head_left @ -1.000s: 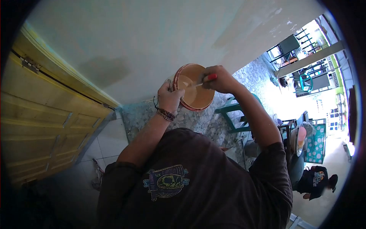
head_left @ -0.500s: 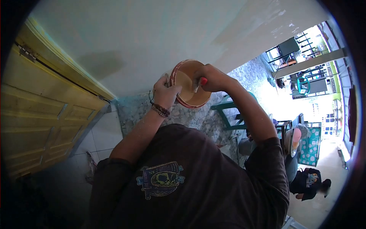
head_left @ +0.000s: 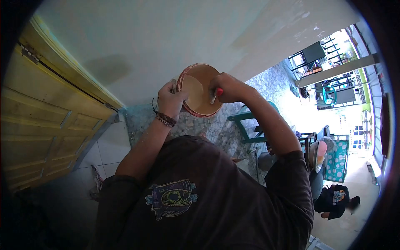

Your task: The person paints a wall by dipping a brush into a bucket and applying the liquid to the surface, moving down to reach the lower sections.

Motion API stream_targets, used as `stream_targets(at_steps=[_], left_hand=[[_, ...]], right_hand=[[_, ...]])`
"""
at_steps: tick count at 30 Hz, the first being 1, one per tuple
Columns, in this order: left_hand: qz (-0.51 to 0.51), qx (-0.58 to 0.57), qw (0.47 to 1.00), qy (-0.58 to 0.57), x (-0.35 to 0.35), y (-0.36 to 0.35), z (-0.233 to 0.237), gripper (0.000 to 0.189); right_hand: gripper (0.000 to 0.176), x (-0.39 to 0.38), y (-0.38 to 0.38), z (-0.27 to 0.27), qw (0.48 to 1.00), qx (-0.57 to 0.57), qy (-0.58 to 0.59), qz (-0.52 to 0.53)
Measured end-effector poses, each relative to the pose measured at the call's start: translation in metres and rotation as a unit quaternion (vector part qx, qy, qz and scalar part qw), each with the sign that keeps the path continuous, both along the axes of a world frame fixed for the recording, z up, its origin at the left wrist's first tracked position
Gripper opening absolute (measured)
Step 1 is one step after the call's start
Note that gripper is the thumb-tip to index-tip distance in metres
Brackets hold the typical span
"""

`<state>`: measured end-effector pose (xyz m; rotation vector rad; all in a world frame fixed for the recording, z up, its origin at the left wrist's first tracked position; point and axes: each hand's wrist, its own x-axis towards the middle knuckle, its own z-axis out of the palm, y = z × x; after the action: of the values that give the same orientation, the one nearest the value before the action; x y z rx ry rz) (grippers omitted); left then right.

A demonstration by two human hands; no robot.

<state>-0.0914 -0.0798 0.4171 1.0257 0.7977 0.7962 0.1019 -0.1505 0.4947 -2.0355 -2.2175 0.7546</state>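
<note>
While your left hand (head_left: 170, 101) still pinches the tub (head_left: 207, 74) rim, your right, fingers wrapped round the red-handled tool (head_left: 218, 92), has shifted it nearer the inside wall.

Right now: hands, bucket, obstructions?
Left hand grips bucket rim. Right hand holds red-handled tool inside bucket. Green stool near right forearm; nothing visible blocking bucket's opening except right hand.

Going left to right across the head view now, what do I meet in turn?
Yellow door → left hand → round tub → right hand → green stool → teal polka-dotted sheet.
</note>
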Motion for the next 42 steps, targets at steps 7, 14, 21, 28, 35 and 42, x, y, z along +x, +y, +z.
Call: stream_targets(at_steps=[7, 14, 21, 28, 35, 42], left_hand=[[0.003, 0.01, 1.0, -0.007, -0.007, 0.006, -0.006, 0.011], [0.015, 0.026, 1.0, 0.003, -0.008, 0.001, 0.005, 0.013], [0.054, 0.051, 0.997, -0.011, 0.003, -0.001, 0.0, 0.014], [0.058, 0.013, 0.998, 0.038, 0.008, -0.002, -0.014, 0.016], [0.055, 0.032, 0.998, 0.017, 0.017, -0.005, -0.015, 0.013], [0.059, 0.066, 0.995, 0.049, 0.022, -0.009, -0.009, 0.015]], right_hand=[[0.016, -0.027, 0.011, 0.01, 0.997, -0.023, -0.069, 0.005], [0.014, -0.019, 0.024, 0.032, 1.0, -0.005, 0.0, 0.008], [0.017, -0.021, 0.023, 0.029, 0.977, 0.115, 0.026, -0.175], [0.035, -0.006, 0.013, -0.017, 0.972, 0.161, -0.042, -0.167], [0.033, -0.011, 0.01, -0.013, 0.967, 0.151, -0.096, -0.183], [0.035, -0.01, 0.012, -0.005, 0.962, 0.142, -0.105, -0.206]])
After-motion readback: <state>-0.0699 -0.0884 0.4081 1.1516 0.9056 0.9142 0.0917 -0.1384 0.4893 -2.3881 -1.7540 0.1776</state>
